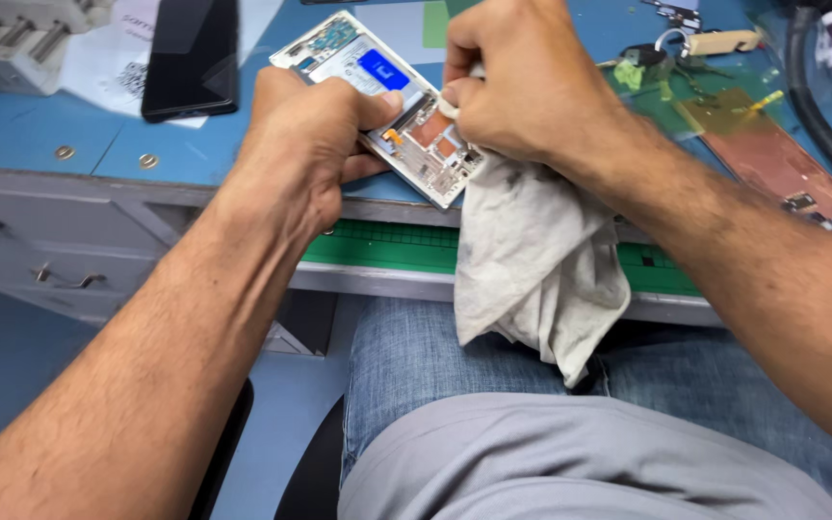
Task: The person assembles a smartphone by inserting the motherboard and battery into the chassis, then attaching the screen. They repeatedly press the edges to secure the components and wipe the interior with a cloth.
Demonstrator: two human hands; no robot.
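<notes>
Nearest is the person's lap in jeans, and above it hangs a grey, stained cloth (541,279). The cloth goes up into the right hand (522,87), whose fingers are clenched around its top end and press it on the lower part of an opened phone (387,101). The left hand (305,144) grips the phone from the left side, with the thumb lying across its middle, and holds it tilted over the near edge of the blue table (175,144). The step in hand seems to be wiping the inner parts of the phone clean. I judge that the next move needs light pressure only, with the left grip firm, because the small boards look delicate. Farther left lies a black phone (190,58), and at far right a copper-coloured panel (772,159) and keys (686,43).
</notes>
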